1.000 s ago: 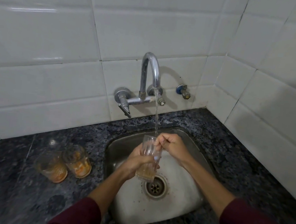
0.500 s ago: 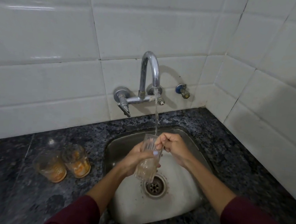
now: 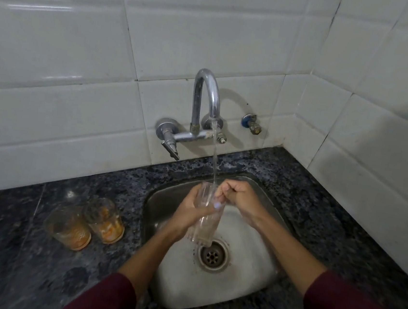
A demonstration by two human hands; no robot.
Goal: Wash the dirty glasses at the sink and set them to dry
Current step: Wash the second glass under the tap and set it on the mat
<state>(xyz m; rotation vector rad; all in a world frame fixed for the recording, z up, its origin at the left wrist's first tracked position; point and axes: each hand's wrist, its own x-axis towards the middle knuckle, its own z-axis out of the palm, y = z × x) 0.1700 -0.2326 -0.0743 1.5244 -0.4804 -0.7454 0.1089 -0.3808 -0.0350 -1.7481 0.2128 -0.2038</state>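
Clear glass [image 3: 206, 216] gripped by left hand [image 3: 189, 214] under tap [image 3: 204, 109] stream; right hand [image 3: 240, 198] closed at rim, fingers inside. No writing legible.

You will find no text, label, brand, number or sign that can be read in this view.
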